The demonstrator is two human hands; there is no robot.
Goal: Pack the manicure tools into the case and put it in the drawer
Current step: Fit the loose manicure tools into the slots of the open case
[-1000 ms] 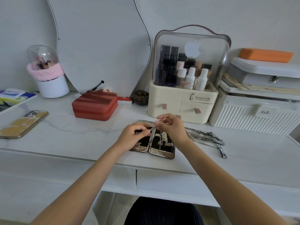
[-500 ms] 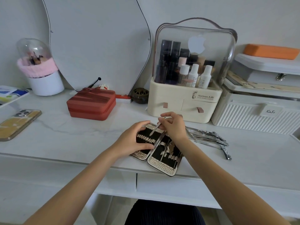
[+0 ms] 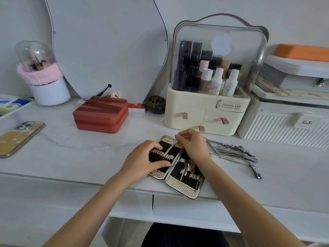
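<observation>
- Head view: the open case [image 3: 175,168] lies on the counter [image 3: 89,148] near its front edge, above the drawer [image 3: 187,209].
- The left hand [image 3: 142,162] rests curled on the case's left half, holding nothing I can make out.
- The right hand [image 3: 193,145] pinches a slim tool [image 3: 171,148], its long axis slanting down-left into the elastic loops.
- The loose tools [image 3: 235,154] lie just right of the case, nearer the right hand.

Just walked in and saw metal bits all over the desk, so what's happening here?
A person is packing a manicure set. The left hand steadies the open case on the white desk, while the right hand slides a thin tool into its loops. A pile of loose tools still lies to the right of the case.
</observation>
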